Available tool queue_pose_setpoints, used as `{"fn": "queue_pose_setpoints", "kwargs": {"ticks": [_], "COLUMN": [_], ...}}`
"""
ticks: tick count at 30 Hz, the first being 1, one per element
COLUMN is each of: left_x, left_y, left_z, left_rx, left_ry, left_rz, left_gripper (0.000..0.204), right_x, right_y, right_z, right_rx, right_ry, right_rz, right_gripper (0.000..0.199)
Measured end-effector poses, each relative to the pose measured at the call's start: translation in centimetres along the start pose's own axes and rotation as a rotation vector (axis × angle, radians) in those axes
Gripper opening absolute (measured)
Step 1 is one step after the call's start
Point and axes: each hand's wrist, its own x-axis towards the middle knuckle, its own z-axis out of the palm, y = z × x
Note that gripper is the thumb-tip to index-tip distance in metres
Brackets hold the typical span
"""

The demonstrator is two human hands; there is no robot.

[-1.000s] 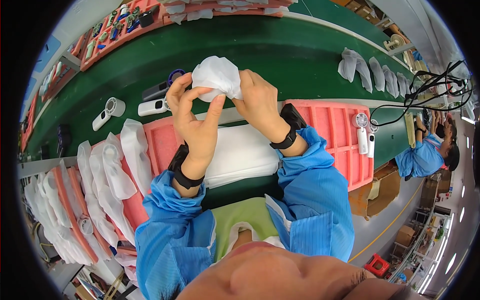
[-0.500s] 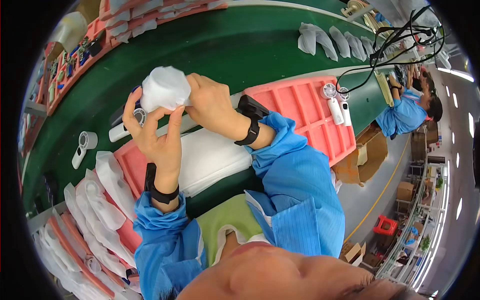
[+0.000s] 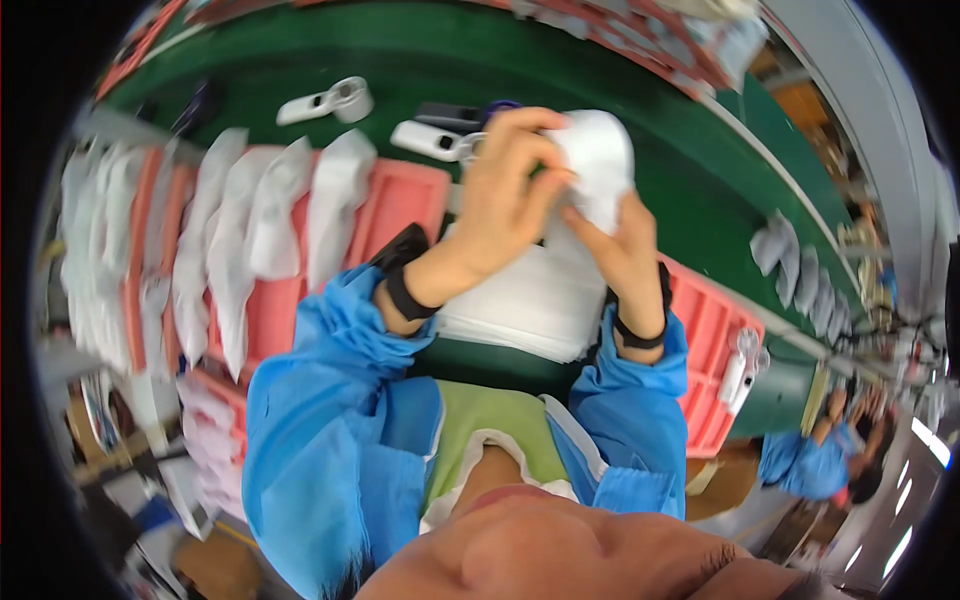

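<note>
A white wrapped bundle (image 3: 600, 150) is held up over the green bench, rounded at its top; what it wraps is hidden. My left hand (image 3: 512, 185) is closed at the bundle's left edge, thumb and fingertips pinched together. From the lower right, my right hand (image 3: 628, 245) grips the bundle with its thumb in front. Beneath both hands lies a stack of thin white sheets (image 3: 535, 305). Just left of my left hand are a white handheld fan (image 3: 428, 140) and a dark handheld fan (image 3: 450, 116), partly covered by my fingers.
Another white handheld fan (image 3: 330, 102) lies farther left. White wrapped pieces (image 3: 275, 225) fill a pink tray (image 3: 400, 200) at left. Two white fans (image 3: 738, 370) rest in the right pink tray (image 3: 705, 340). More wrapped pieces (image 3: 780, 250) line the far right; a co-worker (image 3: 810, 460) sits beyond.
My view has swung round to the left. The bundle now stands more upright, its smooth side showing. My left fingers, spread before, have closed at its edge; my right hand has shifted lower on it.
</note>
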Motion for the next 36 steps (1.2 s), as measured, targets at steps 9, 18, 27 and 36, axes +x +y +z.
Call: {"fn": "queue_pose_setpoints", "kwargs": {"ticks": [9,18,27,36], "left_x": [-2.6,-8.8,-11.5,-14.5], "left_y": [7.1,10.7,14.9,10.4], "left_z": [-8.6,-11.4,-17.3,-28.0], "left_rx": [-0.137,-0.081,-0.088,0.916], "left_ry": [-0.078,0.144,0.039,-0.142], "left_rz": [-0.557,-0.211,-0.637,-0.477], "left_gripper": [0.014,0.036,0.059,0.047], "right_x": [-5.8,-10.3,-9.4,-3.6], "right_y": [-5.8,-8.5,-9.2,-0.6], "right_z": [2.5,5.3,6.3,3.9], "right_rx": [0.262,0.527,0.168,-0.128], "right_ry": [-0.246,-0.415,-0.749,-0.083], "right_rz": [0.056,0.109,-0.337,-0.154], "right_gripper": [0.043,0.051,0.05,0.038]}}
